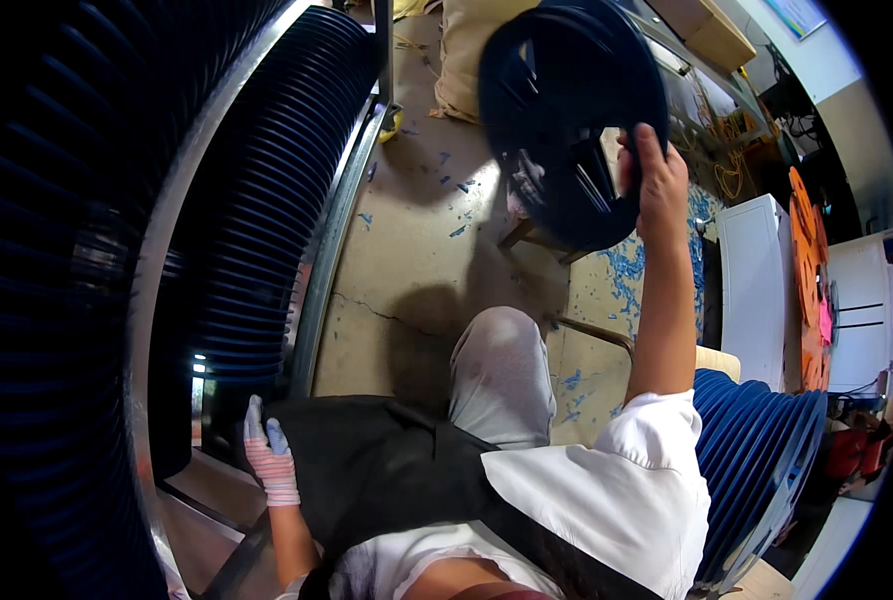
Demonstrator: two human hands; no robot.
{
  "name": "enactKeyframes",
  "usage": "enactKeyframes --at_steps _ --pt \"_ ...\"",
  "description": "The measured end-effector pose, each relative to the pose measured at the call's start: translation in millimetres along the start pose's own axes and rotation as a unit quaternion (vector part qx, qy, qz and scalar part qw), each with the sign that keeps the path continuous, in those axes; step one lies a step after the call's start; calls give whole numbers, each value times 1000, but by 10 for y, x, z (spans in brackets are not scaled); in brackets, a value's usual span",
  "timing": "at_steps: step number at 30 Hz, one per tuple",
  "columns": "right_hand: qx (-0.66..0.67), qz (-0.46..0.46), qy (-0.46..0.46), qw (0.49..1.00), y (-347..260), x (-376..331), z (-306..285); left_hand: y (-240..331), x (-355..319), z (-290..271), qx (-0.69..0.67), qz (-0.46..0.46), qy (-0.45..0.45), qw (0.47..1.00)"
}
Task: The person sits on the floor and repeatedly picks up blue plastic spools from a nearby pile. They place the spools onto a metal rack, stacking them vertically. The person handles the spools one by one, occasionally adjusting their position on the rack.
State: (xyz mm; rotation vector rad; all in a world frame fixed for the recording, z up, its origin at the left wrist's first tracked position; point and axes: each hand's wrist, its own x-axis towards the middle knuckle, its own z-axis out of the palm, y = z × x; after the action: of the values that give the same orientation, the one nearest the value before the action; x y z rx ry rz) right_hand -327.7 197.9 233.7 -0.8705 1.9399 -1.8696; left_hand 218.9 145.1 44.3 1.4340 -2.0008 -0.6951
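Observation:
My right hand is raised and grips the rim of a dark blue plastic reel, held up over the floor. My left hand, in a striped work glove, rests low at the left against the black apron on my lap, next to the bottom of a long row of dark blue reels stacked on a metal rack. Its fingers point up and hold nothing.
A metal rail borders the reel row. The concrete floor is cracked and strewn with blue scraps. Another stack of blue reels lies at my right, by a white cabinet and orange discs. A sack lies beyond.

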Motion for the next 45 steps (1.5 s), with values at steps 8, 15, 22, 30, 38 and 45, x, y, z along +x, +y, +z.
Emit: enactKeyframes --at_steps 8,15,22,30,38,45 --pt "560 230 -52 794 839 -1184 477 988 351 161 -65 194 -48 978" --pt "639 255 -51 724 1237 -1611 414 1236 535 273 -142 204 -20 969" --pt "643 246 -24 725 1304 -1684 350 1426 688 494 -187 193 -30 963" --pt "639 224 -21 736 1348 -1722 302 1587 790 635 -149 173 10 973" --pt "531 192 -26 825 1002 -1875 478 2196 767 1247 108 106 -208 966" --pt "318 149 11 936 524 -1883 306 2100 954 1203 -551 -105 -302 771"
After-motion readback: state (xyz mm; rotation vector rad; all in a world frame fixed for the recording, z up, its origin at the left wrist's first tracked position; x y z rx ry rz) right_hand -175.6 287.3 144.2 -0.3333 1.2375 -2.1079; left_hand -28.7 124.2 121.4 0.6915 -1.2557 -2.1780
